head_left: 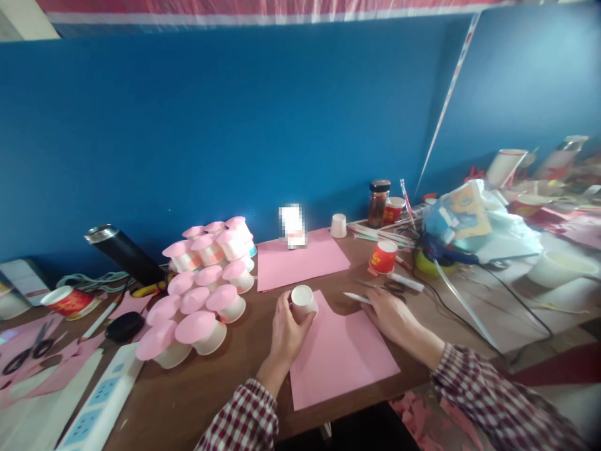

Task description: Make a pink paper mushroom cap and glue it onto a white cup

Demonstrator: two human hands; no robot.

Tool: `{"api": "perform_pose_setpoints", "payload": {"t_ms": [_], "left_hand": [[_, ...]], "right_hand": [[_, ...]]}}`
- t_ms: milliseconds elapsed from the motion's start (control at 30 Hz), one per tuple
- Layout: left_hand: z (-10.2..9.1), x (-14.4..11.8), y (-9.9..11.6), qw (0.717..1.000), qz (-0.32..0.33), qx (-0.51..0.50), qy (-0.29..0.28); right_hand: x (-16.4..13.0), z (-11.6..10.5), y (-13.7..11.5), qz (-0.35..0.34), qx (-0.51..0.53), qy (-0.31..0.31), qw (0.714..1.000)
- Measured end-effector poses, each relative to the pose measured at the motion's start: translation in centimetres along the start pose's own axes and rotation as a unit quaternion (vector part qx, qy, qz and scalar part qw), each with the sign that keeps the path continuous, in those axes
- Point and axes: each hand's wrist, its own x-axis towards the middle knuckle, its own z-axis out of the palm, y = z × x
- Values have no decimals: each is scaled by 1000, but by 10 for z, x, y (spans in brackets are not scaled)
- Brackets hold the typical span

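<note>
My left hand [286,332] is wrapped round a small white paper cup [305,305], its open mouth facing up, at the upper left edge of a pink paper sheet [345,363]. This sheet has a curved notch cut from its far edge. My right hand [392,316] lies low over the sheet's right side, its fingers closed on a white pen [355,297] whose tip points left. Scissors [394,286] lie just beyond that hand. To the left stand several cups topped with pink paper discs [200,327].
Further back are more pink sheets [300,260], an upturned white cup [339,225], a red cup [384,257] and a dark-lidded bottle [378,203]. A power strip [101,398], scissors [30,357] and black flask [124,254] lie left. Cables and a plastic bag [507,235] crowd the right.
</note>
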Motion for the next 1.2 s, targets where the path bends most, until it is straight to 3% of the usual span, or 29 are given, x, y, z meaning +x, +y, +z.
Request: {"api": "perform_pose_setpoints", "payload": {"t_ms": [300,667,1033,1200], "left_hand": [[1,1,-4,1000,22,15,12],[1,0,-3,1000,6,-7,8],[2,-1,-5,1000,3,12,14],[2,-1,-5,1000,14,18,21]], "right_hand": [[6,2,-4,47,-91,-29,994],[1,-3,1,33,-102,-5,994],[-7,-35,63,98,-147,60,982],[-10,-34,71,83,-138,54,985]]}}
